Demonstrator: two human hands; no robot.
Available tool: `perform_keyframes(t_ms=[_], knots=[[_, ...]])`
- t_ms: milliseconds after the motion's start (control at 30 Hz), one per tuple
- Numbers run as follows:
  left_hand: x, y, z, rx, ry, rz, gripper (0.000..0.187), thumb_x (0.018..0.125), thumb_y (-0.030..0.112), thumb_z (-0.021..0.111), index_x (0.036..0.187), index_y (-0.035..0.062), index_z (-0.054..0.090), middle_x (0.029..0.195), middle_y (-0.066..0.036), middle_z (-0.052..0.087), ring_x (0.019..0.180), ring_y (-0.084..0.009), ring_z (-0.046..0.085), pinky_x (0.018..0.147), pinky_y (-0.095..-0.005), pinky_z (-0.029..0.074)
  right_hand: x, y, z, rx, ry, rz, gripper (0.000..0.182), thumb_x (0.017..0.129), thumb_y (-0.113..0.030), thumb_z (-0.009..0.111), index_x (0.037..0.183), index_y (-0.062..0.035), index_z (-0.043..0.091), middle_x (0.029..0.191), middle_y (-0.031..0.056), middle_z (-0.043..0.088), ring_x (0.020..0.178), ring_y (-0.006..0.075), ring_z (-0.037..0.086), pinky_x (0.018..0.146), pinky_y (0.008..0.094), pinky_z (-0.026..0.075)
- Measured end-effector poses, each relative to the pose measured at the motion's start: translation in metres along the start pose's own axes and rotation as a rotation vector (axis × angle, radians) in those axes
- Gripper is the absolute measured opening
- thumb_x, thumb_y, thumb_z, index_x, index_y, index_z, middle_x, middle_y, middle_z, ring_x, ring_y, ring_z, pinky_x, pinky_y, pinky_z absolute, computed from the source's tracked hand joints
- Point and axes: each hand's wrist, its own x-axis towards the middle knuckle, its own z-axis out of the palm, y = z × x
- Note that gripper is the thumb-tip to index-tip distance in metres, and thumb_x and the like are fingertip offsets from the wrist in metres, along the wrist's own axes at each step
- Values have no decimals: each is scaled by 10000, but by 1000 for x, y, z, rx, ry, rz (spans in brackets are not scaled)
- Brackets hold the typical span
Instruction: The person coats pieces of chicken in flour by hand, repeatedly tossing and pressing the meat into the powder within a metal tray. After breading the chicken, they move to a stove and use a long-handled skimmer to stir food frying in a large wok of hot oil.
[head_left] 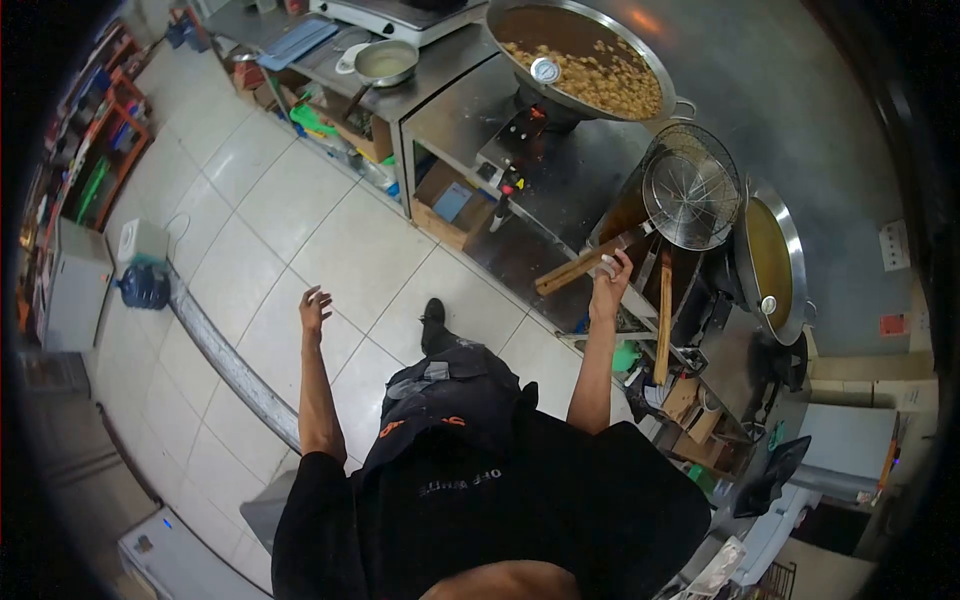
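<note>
My left hand (315, 308) hangs in the air over the tiled floor, fingers apart and holding nothing. My right hand (610, 282) is beside the wooden handle (580, 268) of a strainer, fingers partly curled; whether it touches the handle cannot be made out. The round wire strainer (690, 187) rests over a metal container. A second wooden handle (664, 315) points down to the right of my right hand. Beyond, a large pan (668, 85) holds oil with many small golden pieces and a dial thermometer (544, 70).
Another pan (795, 250) of yellowish oil with a thermometer stands at the right. A small saucepan (386, 65) sits on the steel counter (450, 110), near a white stove. A long silvery duct (225, 360) and a blue water bottle (145, 287) are on the floor at left.
</note>
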Motion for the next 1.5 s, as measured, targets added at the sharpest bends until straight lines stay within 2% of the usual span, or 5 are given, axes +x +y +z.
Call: perform_keyframes(t_ms=[367, 533, 767, 1133, 1500], knots=[[130, 76, 213, 226, -916, -215, 351, 767, 257, 532, 1084, 117, 472, 905, -83, 593, 804, -216, 584, 601, -357, 476, 39, 83, 9, -619, 476, 264, 497, 722, -362, 658, 1023, -55, 409, 826, 66, 474, 787, 192, 509, 708, 306, 427], [193, 87, 234, 457, -909, -202, 378, 795, 302, 519, 1119, 121, 448, 912, -75, 588, 834, -204, 574, 657, -374, 467, 25, 30, 73, 462, 328, 419, 230, 780, -206, 606, 891, -70, 456, 654, 11, 456, 465, 113, 466, 439, 237, 414], [303, -17, 107, 673, -979, -95, 362, 785, 321, 501, 1049, 72, 495, 891, -75, 580, 731, -191, 549, 614, -326, 441, -25, 10, 141, 207, 568, 178, 176, 839, -100, 499, 983, -89, 400, 557, -13, 389, 396, 53, 347, 343, 194, 309], [479, 33, -15, 693, -1141, -848, 486, 748, 482, 507, 1117, 170, 456, 975, -114, 556, 846, -245, 544, 666, -462, 458, -70, -110, 237, -138, 740, 149, 200, 859, -137, 476, 1022, -73, 380, 531, -24, 381, 389, 43, 351, 322, 180, 291], [470, 155, 113, 495, -982, -50, 351, 777, 297, 532, 1085, 137, 478, 857, -69, 585, 789, -185, 562, 580, -382, 472, 81, -109, 255, -825, 511, -51, 113, 827, -105, 476, 894, -31, 422, 569, 24, 428, 384, 102, 393, 343, 247, 338]])
